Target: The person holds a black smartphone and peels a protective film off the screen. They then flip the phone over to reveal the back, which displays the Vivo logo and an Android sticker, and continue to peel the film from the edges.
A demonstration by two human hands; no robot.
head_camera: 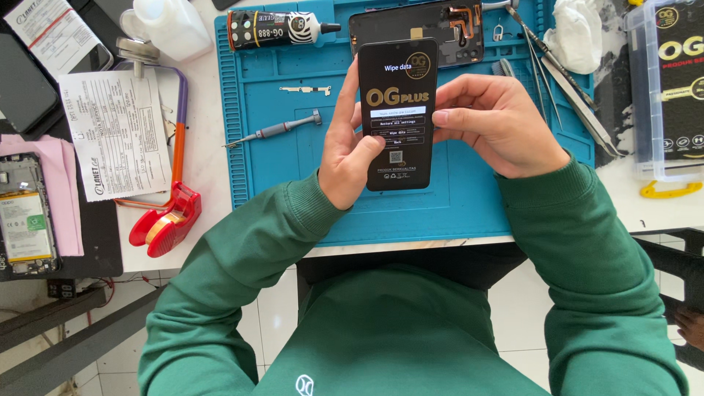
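Note:
I hold a black phone screen panel (398,81) upright over the blue work mat (293,169). My left hand (348,150) grips its left edge, thumb resting on the lower face. My right hand (495,121) steadies the right edge with its fingertips. The panel shows a gold logo and white text. Just behind it on the mat lies an opened phone body (458,26) with bare parts showing.
A small screwdriver (275,130) and a thin metal bracket (304,90) lie on the mat's left part. A black glue tube (279,28), tweezers (565,77), a red tape dispenser (165,220), papers (117,132), a clear box (671,88) and another opened phone (26,216) surround it.

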